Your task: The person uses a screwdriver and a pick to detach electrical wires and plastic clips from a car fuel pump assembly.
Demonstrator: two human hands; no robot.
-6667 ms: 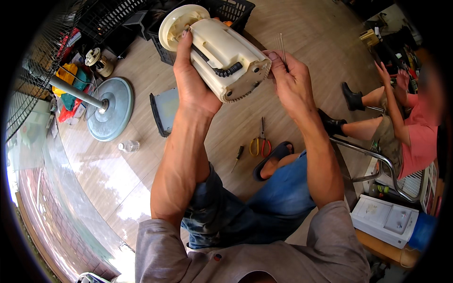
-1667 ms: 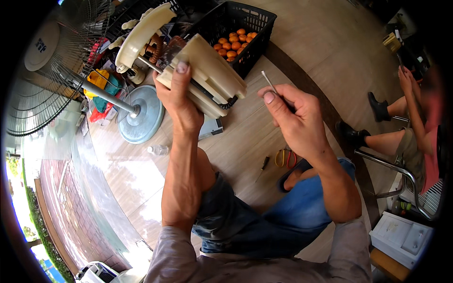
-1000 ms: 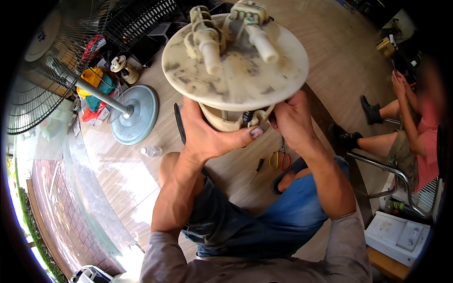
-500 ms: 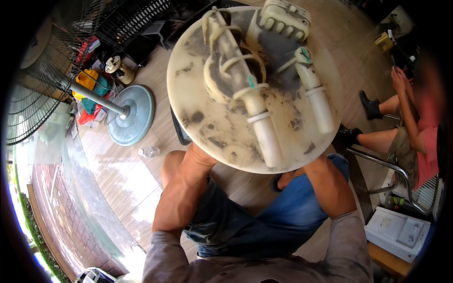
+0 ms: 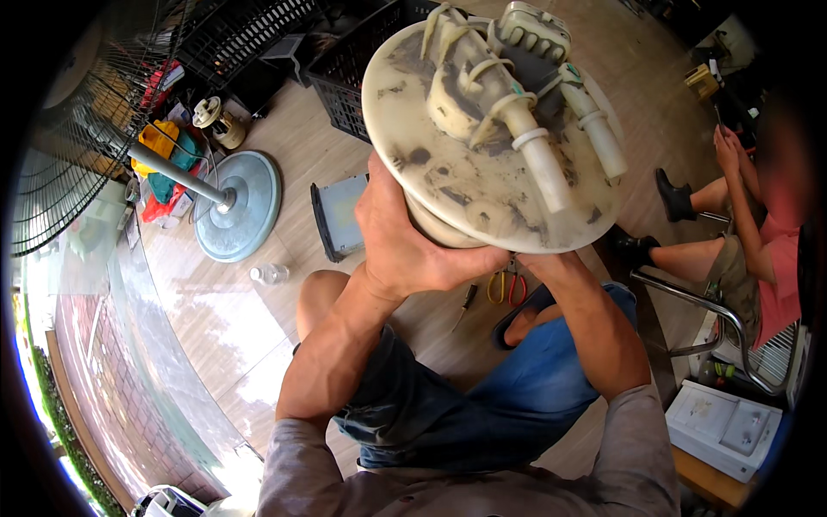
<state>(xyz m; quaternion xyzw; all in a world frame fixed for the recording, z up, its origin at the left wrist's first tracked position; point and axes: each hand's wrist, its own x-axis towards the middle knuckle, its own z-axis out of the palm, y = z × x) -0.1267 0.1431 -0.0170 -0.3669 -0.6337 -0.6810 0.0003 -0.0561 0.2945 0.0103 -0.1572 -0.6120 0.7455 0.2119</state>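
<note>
I hold a fuel pump assembly [image 5: 491, 194] up in front of me, tilted so that its round, stained cream flange faces me. Two white pipe stubs and a ribbed electrical connector stick out of the flange. My left hand [image 5: 409, 246] is closed round the body just under the rim, its thumb stretched along the near side. From the near right, my right hand [image 5: 551, 265] grips the underside; most of its fingers are hidden behind the flange. Most of the body beneath is out of sight.
A fan base [image 5: 245, 207], a bottle [image 5: 270, 274] and a flat panel [image 5: 340, 215] stand or lie left. A black crate [image 5: 340, 90] is behind. A screwdriver [image 5: 465, 303] and pliers [image 5: 508, 289] lie by my feet. A person [image 5: 762, 233] sits right.
The fuel pump assembly has moved away to the right and tilted, its flange turning partly aside. My left hand has come into view beneath the rim, and the panel, screwdriver and pliers now show.
</note>
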